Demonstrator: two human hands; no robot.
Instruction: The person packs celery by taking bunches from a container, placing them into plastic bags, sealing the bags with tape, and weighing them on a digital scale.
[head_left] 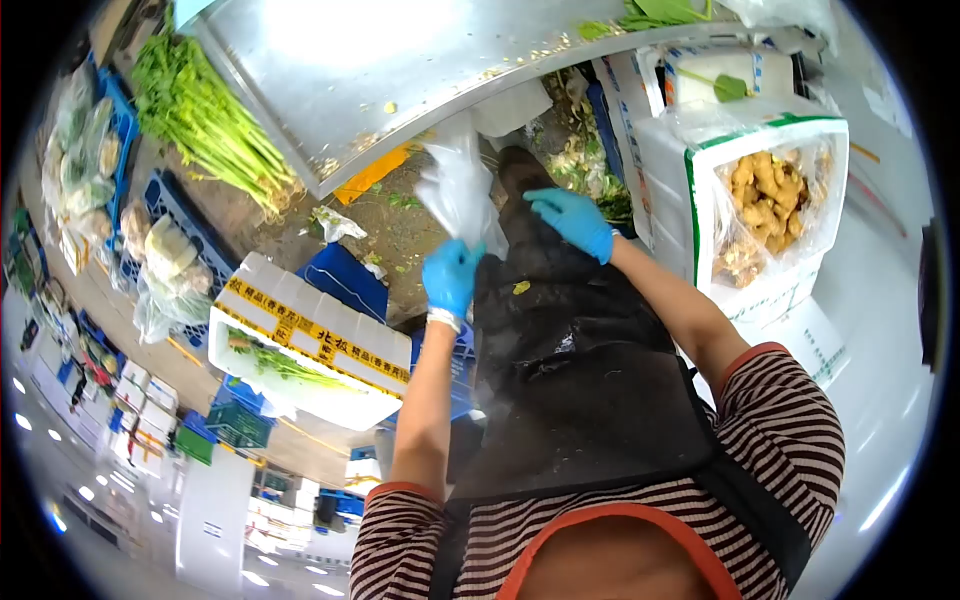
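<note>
My left hand (453, 280), in a blue glove, is closed on the edge of a clear plastic bag (460, 180). The bag hangs in front of me, beneath the edge of the metal table, and is partly smeared by motion. My right hand (572, 220), also in a blue glove, holds nothing. Its fingers are stretched out over the upper part of my black apron (570, 400); whether they touch it I cannot tell.
The metal table (390, 60) has scraps on it. Left are a bunch of celery (215, 120) and a foam box (310, 340) with greens. A foam box (705, 200) of ginger (768, 200) stands right. Vegetable scraps litter the floor (385, 240).
</note>
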